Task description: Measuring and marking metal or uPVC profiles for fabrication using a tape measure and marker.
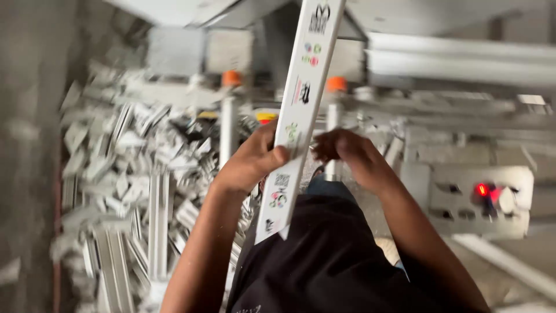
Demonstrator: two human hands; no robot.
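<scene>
Head view: you are holding a long white profile strip (298, 110) with both hands, just in front of your dark shirt (330, 261). Your left hand (249, 162) is gripping the strip from its left side, thumb pressing across the printed face. Your right hand (350, 153) is meeting the strip from its right edge, fingers curled toward it; whether those fingers are closing fully on the strip cannot be told, because the frame is blurred by motion.

The strip is running from near your waist, below the hands, up and away past the top edge of the frame, tilting slightly to the right. Small coloured printed marks are showing along its face, above and below your left thumb.

To the left of your left hand, a heap of white profile offcuts (127, 191) is lying, pieces overlapping at all angles. Beyond both hands, two upright posts with orange caps (231, 78) are standing, one on each side of the strip. To the right of your right hand, a pale machine housing (463, 197) is showing a glowing red lamp (482, 189). Above the right hand, long pale rails (457, 58) are lying crosswise
</scene>
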